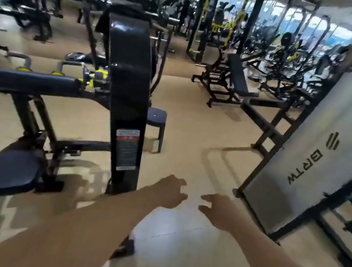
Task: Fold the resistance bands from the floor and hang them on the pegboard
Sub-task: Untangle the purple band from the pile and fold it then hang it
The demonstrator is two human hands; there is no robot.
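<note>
both hands reach forward over the floor (195,118), fingers loosely spread and holding nothing: left hand (169,192) and right hand (218,210) are near each other but apart. no resistance bands or pegboard are visible, so where they are cannot be told; the sensible step is to find the bands first, then gather each loop flat before folding. the floor is smooth, tan and slightly glossy. a tall black machine (128,94) with a padded seat (2,173) stands left; a grey metal panel (318,150) leans right.
</note>
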